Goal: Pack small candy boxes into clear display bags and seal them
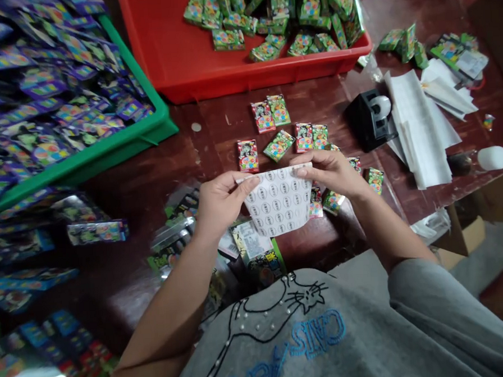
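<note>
A white sheet of round printed stickers is stretched between my two hands, above the near side of the table. My left hand pinches its upper left corner between thumb and fingers. At the upper right corner, my right hand grips the same sheet. Just beyond it lie small candy boxes, among them a red and black one and a green one. More small boxes are partly hidden under my right hand. Below the sheet, flat printed packages lie close to my body.
A red tray at the back holds many green boxes. On the left stands a green tray heaped with purple packs. A black tape dispenser and white paper sheets lie on the right. Loose packs lie at lower left.
</note>
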The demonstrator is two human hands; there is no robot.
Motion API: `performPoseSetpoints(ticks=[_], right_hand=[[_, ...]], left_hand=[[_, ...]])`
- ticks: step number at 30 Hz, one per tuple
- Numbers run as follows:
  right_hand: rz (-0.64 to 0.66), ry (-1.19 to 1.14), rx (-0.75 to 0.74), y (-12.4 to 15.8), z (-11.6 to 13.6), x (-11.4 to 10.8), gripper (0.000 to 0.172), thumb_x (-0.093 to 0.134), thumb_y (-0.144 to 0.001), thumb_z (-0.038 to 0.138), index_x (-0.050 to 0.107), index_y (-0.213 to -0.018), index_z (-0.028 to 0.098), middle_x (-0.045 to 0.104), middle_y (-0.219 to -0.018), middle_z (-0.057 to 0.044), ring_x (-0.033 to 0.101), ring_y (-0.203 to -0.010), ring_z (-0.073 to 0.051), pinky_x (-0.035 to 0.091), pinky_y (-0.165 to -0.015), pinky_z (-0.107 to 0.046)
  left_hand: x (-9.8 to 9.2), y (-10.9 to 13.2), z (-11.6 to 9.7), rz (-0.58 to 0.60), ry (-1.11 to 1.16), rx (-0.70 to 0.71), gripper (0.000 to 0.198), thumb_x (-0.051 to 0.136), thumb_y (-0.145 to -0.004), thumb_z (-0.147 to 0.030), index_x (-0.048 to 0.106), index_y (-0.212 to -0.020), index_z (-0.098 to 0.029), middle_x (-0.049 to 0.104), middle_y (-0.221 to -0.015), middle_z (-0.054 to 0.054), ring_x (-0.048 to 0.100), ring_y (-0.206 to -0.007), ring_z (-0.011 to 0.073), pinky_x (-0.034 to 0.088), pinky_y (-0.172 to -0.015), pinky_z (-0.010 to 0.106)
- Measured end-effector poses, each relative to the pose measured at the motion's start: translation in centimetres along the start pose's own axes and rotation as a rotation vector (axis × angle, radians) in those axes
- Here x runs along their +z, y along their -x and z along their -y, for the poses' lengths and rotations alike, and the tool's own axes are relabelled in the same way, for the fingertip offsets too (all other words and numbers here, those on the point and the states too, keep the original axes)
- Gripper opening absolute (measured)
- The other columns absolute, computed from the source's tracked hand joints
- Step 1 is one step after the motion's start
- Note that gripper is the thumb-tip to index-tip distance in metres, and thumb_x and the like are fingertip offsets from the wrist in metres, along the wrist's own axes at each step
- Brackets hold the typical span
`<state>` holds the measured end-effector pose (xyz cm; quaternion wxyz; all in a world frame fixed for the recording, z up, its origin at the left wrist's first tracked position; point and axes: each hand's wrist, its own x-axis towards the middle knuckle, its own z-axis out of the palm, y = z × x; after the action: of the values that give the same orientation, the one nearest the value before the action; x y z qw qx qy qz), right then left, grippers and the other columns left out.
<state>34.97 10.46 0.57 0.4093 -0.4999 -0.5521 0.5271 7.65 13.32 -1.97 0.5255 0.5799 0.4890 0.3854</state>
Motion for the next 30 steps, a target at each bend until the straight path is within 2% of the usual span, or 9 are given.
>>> performPoseSetpoints(ticks=[2,6,10,15,17,20,23,28,30], right_hand=[[0.037,-0.056,0.078,0.8,0.2,-1.1,0.043,0.092,-0.080,0.049,0.080,-0.110,0.022,0.077,-0.097,-0.001,0.067,-0.083,-0.013,0.056,-0.077,-0.029],[0.140,-0.022,0.125,1.3,0.6,-1.6,0.039,0.092,-0.080,0.050,0.078,-0.096,0.017,0.077,-0.090,-0.002,0.066,-0.079,-0.014,0.055,-0.071,-0.029],[0.061,0.044,0.060,1.2,0.3,-0.2,0.042,0.090,-0.080,0.056,0.074,-0.085,0.017,0.073,-0.082,-0.002,0.061,-0.071,-0.013,0.050,-0.065,-0.027],[0.032,0.094,0.084,1.1,-0.7,1.0,0.054,0.083,-0.083,0.067,0.067,-0.069,0.018,0.059,-0.065,0.003,0.046,-0.059,-0.009,0.036,-0.056,-0.026],[0.042,0.093,0.097,0.9,-1.0,0.9,0.055,0.084,-0.082,0.067,0.066,-0.067,0.018,0.057,-0.063,0.004,0.045,-0.059,-0.008,0.036,-0.057,-0.027],[0.057,0.067,0.083,0.6,-1.4,0.4,0.050,0.086,-0.081,0.065,0.072,-0.080,0.017,0.067,-0.075,0.000,0.055,-0.068,-0.011,0.045,-0.065,-0.028],[0.070,0.076,0.055,0.3,-1.6,-0.3,0.050,0.085,-0.082,0.066,0.070,-0.085,0.018,0.067,-0.078,-0.001,0.056,-0.070,-0.012,0.045,-0.065,-0.027],[0.187,0.262,0.095,-0.1,-0.7,-2.2,0.063,0.065,-0.093,0.077,0.065,-0.071,0.018,0.055,-0.063,0.004,0.046,-0.060,-0.010,0.038,-0.059,-0.027],[0.176,0.354,0.098,-0.4,-0.1,-3.2,0.068,0.054,-0.098,0.080,0.072,-0.078,0.017,0.061,-0.067,0.002,0.051,-0.064,-0.011,0.041,-0.063,-0.028]], left_hand=[[0.9,0.5,0.3,0.028,-0.010,0.015,0.022,0.084,-0.086,-0.044,0.082,-0.089,-0.023,0.081,-0.082,0.002,0.070,-0.070,0.0150,0.056,-0.066,0.027],[2.6,0.9,0.1,0.097,-0.046,0.059,0.018,0.083,-0.088,-0.040,0.081,-0.094,-0.023,0.079,-0.085,0.001,0.069,-0.073,0.0147,0.056,-0.069,0.027],[3.4,1.2,0.2,0.099,-0.023,0.077,0.023,0.082,-0.088,-0.038,0.080,-0.106,-0.024,0.079,-0.092,0.001,0.069,-0.078,0.0149,0.056,-0.073,0.027],[2.1,1.9,2.1,-0.015,-0.052,-0.059,0.027,0.079,-0.090,-0.047,0.080,-0.087,-0.021,0.074,-0.073,-0.001,0.061,-0.063,0.0122,0.047,-0.059,0.024],[1.1,2.0,2.7,-0.059,-0.052,-0.098,0.029,0.080,-0.089,-0.048,0.080,-0.084,-0.020,0.074,-0.071,-0.001,0.060,-0.060,0.0114,0.046,-0.058,0.024],[0.0,1.9,3.0,-0.026,-0.039,-0.107,0.026,0.083,-0.087,-0.046,0.083,-0.091,-0.020,0.081,-0.084,0.002,0.067,-0.069,0.0132,0.053,-0.066,0.024],[-0.4,1.5,2.9,0.031,-0.026,-0.096,0.029,0.085,-0.083,-0.044,0.083,-0.102,-0.021,0.084,-0.099,0.005,0.074,-0.083,0.0165,0.058,-0.079,0.028],[-0.2,0.5,3.2,0.027,-0.097,-0.071,0.025,0.082,-0.087,-0.046,0.082,-0.090,-0.021,0.082,-0.087,0.002,0.071,-0.074,0.0147,0.055,-0.072,0.026],[0.0,0.1,3.2,0.045,-0.107,-0.066,0.026,0.082,-0.087,-0.046,0.082,-0.088,-0.021,0.082,-0.084,0.002,0.070,-0.072,0.0146,0.055,-0.070,0.025]])
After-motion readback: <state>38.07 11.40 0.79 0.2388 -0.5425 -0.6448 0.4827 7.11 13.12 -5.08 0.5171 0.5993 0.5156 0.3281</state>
